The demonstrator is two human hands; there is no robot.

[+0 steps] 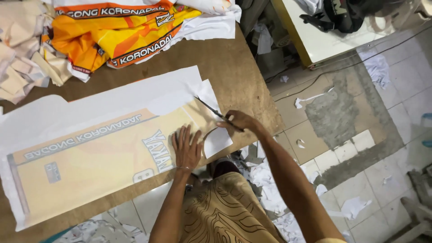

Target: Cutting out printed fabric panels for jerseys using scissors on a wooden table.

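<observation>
A long white sheet of fabric (90,103) with a pale orange printed panel (99,157) lies flat on the brown wooden table (234,72). My left hand (186,148) presses down flat on the printed panel near its right end, fingers spread. My right hand (240,121) grips a pair of dark scissors (211,110), whose blades point up and left into the white margin at the sheet's right edge. A curved white offcut (218,141) hangs loose just below the scissors, beside my left hand.
A heap of orange, yellow and white printed fabric (121,31) and beige scraps (22,58) sits at the table's far end. White scraps (270,189) litter the tiled floor on the right. A white-topped table with a dark bag (346,15) stands at upper right.
</observation>
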